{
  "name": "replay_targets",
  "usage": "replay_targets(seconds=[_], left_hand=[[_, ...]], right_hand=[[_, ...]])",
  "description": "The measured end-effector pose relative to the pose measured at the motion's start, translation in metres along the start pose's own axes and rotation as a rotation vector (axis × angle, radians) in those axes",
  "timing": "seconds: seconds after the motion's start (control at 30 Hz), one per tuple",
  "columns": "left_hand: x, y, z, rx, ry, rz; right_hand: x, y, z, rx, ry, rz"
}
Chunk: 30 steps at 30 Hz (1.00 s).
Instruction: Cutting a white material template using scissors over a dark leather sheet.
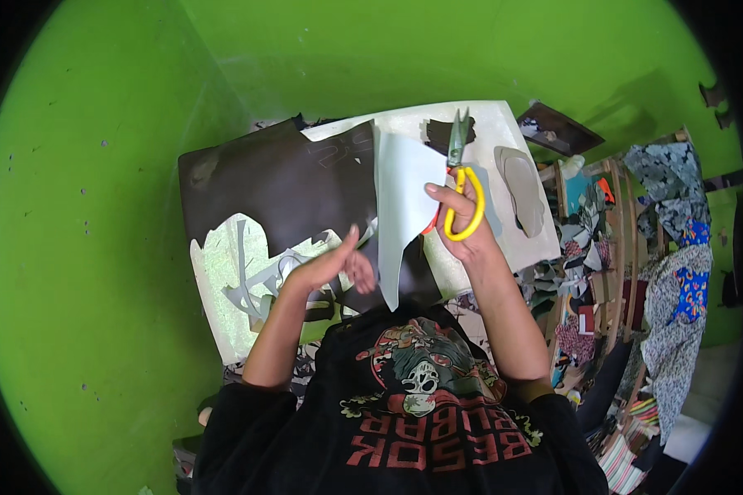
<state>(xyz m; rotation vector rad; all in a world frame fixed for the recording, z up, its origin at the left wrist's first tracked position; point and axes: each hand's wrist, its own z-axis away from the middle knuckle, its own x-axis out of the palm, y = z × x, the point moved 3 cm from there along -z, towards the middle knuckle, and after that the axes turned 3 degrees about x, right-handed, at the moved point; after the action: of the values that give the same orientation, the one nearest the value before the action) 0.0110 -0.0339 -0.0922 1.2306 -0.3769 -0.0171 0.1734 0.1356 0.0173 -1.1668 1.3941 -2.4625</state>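
My right hand is closed around scissors with yellow handles, their blades pointing away from me and slightly apart. The same hand pinches a pale grey-white sheet under its thumb. This sheet hangs upright, narrowing to a point toward my chest. To its left, my left hand is held in the air, thumb raised and fingers apart, with nothing in it. Beneath both hands lies a large dark brown sheet with ragged cut edges and outlines drawn near its far edge.
The white work table carries grey cut strips at the left, grey sole-shaped pieces at the right and a dark scrap at the far side. Beyond its right edge, wooden shelving holds fabric scraps. Green walls stand left and behind.
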Motion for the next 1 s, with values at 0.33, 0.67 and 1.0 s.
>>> replay_targets(seconds=[0.33,0.67,1.0], left_hand=[[0.071,-0.037,-0.032,0.611,0.377,0.737],[0.053,-0.031,-0.049,0.524,0.556,1.228],[0.103,-0.027,-0.014,0.667,0.707,0.562]], right_hand=[[-0.042,-0.005,-0.005,0.106,-0.089,-0.016],[-0.078,-0.021,0.008,0.148,-0.060,0.428],[-0.122,-0.004,-0.030,-0.063,-0.066,0.476]])
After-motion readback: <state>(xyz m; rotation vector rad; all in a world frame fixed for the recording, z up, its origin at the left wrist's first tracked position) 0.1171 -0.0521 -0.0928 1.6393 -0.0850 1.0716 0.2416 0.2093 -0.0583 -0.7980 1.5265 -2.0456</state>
